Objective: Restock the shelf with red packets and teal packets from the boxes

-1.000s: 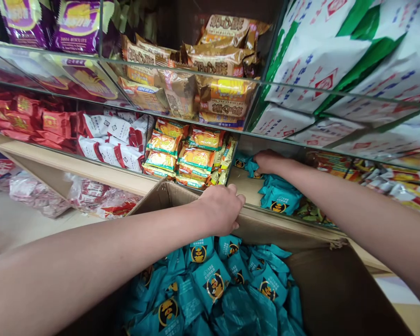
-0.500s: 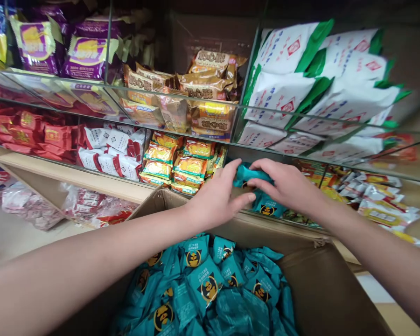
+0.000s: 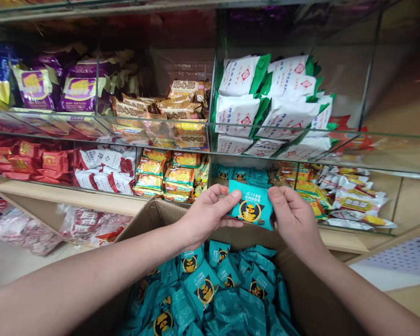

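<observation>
Between my two hands is a teal snack packet with a black and yellow emblem, its printed side facing me. My left hand pinches its left edge between thumb and fingers. The right edge is gripped by my right hand. Just behind, more teal packets sit in a lower shelf compartment, partly hidden by the held one. Below my hands, a cardboard box holds a heap of the same teal packets.
Glass-fronted compartments hold white and green packets, brown packets, purple biscuit packs, orange and yellow packets and red packets. A glass ledge runs above my hands. Bagged goods lie lower left.
My hands have drawn back from the lower compartment with a teal packet, now held up flat between them. The view has shifted, showing more of the upper shelves.
</observation>
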